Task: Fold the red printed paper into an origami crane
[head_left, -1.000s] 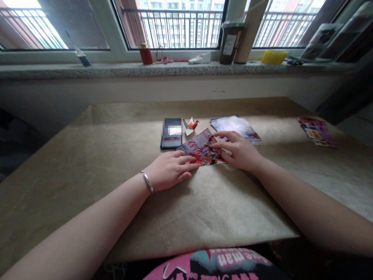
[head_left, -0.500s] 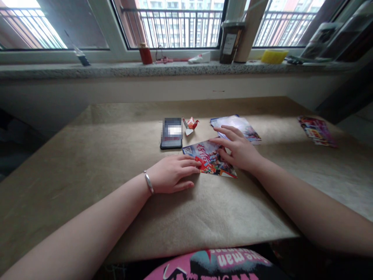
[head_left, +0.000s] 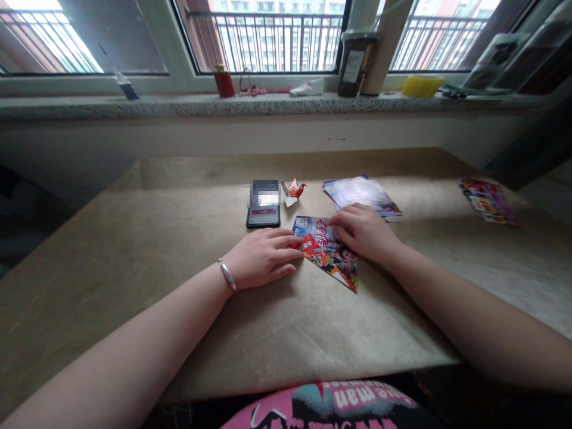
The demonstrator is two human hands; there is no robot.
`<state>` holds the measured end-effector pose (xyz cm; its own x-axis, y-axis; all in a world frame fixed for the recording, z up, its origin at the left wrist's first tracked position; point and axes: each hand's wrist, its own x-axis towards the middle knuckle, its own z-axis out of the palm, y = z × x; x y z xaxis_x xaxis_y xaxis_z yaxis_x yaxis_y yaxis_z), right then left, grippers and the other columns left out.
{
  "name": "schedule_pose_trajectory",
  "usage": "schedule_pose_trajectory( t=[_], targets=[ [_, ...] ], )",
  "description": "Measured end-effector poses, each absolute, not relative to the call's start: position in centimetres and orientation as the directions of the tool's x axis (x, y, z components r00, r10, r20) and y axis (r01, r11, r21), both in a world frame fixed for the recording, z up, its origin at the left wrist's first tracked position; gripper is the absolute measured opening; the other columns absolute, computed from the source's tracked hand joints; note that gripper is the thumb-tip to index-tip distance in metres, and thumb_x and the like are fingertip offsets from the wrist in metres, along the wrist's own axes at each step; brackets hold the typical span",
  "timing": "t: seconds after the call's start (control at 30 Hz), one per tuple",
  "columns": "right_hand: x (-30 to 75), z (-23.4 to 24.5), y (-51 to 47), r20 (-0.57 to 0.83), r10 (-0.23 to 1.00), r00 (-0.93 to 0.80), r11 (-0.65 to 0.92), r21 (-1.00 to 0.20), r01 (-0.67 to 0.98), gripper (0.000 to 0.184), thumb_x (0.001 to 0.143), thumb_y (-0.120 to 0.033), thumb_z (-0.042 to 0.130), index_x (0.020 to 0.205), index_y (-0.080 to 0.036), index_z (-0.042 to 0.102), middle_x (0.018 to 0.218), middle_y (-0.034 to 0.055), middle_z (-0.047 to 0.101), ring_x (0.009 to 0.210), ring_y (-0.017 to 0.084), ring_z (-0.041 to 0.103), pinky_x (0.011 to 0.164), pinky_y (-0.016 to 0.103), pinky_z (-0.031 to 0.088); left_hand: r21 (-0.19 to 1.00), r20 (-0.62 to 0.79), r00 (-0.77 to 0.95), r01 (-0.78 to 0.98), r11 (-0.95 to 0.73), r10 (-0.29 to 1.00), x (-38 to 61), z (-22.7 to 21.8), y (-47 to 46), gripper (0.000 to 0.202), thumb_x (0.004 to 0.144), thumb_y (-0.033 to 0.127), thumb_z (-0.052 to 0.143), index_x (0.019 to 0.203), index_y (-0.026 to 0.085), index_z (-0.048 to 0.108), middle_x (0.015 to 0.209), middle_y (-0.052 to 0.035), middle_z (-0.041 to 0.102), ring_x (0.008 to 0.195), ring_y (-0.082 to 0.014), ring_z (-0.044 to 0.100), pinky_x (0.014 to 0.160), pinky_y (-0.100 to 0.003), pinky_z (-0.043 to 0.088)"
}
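Observation:
A colourfully printed sheet of paper (head_left: 328,247), with a slanting folded lower edge, lies on the table between my hands. My left hand (head_left: 268,257) rests flat and open, its fingertips on the paper's left corner. The fingers of my right hand (head_left: 364,231) are bent together and closed on the paper's upper right edge. Just beyond the paper stand a small folded paper crane (head_left: 294,192) in red and white and, left of it, a phone (head_left: 263,219) with its screen partly blurred out.
A pile of printed sheets (head_left: 361,193) lies beyond my right hand. More printed papers (head_left: 487,199) are at the table's far right. The window sill (head_left: 268,107) behind the table carries a red bottle (head_left: 224,82), a dark lidded container (head_left: 355,65) and a yellow object (head_left: 422,86).
The printed paper has turned clockwise, its lower corner now closer to me. My right hand's fingers, spread before, have drawn together on its edge. My left hand has barely moved.

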<state>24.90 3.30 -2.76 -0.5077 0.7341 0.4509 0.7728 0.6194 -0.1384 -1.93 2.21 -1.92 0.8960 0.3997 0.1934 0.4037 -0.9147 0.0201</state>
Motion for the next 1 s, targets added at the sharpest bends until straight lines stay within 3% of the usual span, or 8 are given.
schedule_pose_trajectory(
  t=[0.2,0.4,0.63,0.73,0.87,1.0],
  targets=[
    [25.2,-3.1,3.4,0.390,0.806,-0.444,0.562,-0.272,0.781,0.019,0.080,-0.018,0.050,0.083,-0.021,0.068,0.073,0.0042,0.066,0.073,0.019,0.057,0.069,0.031,0.043,-0.013,0.227,0.822,0.538,-0.843,0.522,-2.0,-2.3,2.4,0.031,0.093,0.036,0.039,0.115,0.024,0.059,0.123,-0.0040,0.057,0.110,-0.0201,0.051,0.093,-0.039,0.043],
    [25.0,-3.3,3.2,0.278,0.865,-0.418,0.500,-0.403,0.766,0.019,0.078,-0.019,0.051,0.081,-0.020,0.070,0.074,0.0029,0.069,0.064,0.014,0.057,0.061,0.025,0.042,-0.074,0.286,0.713,0.682,-0.728,0.640,-1.9,-2.5,2.0,0.033,0.090,0.041,0.043,0.115,0.025,0.058,0.123,-0.0023,0.057,0.115,-0.0262,0.044,0.096,-0.044,0.035],
    [24.4,-3.5,3.3,0.297,0.909,-0.294,0.406,-0.465,0.787,0.023,0.078,-0.019,0.050,0.087,-0.019,0.072,0.082,0.0036,0.071,0.063,0.014,0.059,0.059,0.025,0.044,-0.097,0.284,0.762,0.626,-0.774,0.582,-1.7,-2.4,1.6,0.040,0.089,0.043,0.045,0.126,0.028,0.050,0.127,-0.0013,0.054,0.117,-0.0261,0.040,0.097,-0.042,0.031],
    [24.3,-3.7,3.3,0.330,0.925,-0.190,0.336,-0.471,0.816,0.024,0.078,-0.019,0.049,0.088,-0.020,0.071,0.084,0.0037,0.071,0.062,0.014,0.059,0.059,0.026,0.044,-0.099,0.284,0.760,0.629,-0.771,0.584,-1.7,-2.5,1.7,0.040,0.090,0.042,0.043,0.127,0.028,0.049,0.127,-0.0009,0.054,0.120,-0.0264,0.038,0.099,-0.043,0.029],
    [24.2,-3.6,3.1,0.267,0.952,-0.150,0.257,-0.429,0.866,0.024,0.079,-0.024,0.049,0.087,-0.022,0.072,0.066,0.0019,0.068,0.050,0.014,0.055,0.049,0.025,0.038,-0.089,0.257,0.780,0.607,-0.789,0.571,-1.8,-2.4,1.7,0.040,0.089,0.045,0.045,0.125,0.028,0.051,0.127,-0.0017,0.053,0.120,-0.0255,0.038,0.100,-0.042,0.029],
    [24.0,-3.1,2.7,0.252,0.954,-0.164,0.248,-0.352,0.902,0.027,0.082,-0.029,0.049,0.098,-0.024,0.069,0.057,0.0000,0.064,0.045,0.013,0.052,0.045,0.024,0.032,-0.094,0.251,0.797,0.585,-0.805,0.550,-1.7,-2.0,1.5,0.045,0.084,0.053,0.048,0.120,0.027,0.055,0.132,-0.0041,0.049,0.121,-0.0278,0.038,0.100,-0.045,0.029]
  ],
)
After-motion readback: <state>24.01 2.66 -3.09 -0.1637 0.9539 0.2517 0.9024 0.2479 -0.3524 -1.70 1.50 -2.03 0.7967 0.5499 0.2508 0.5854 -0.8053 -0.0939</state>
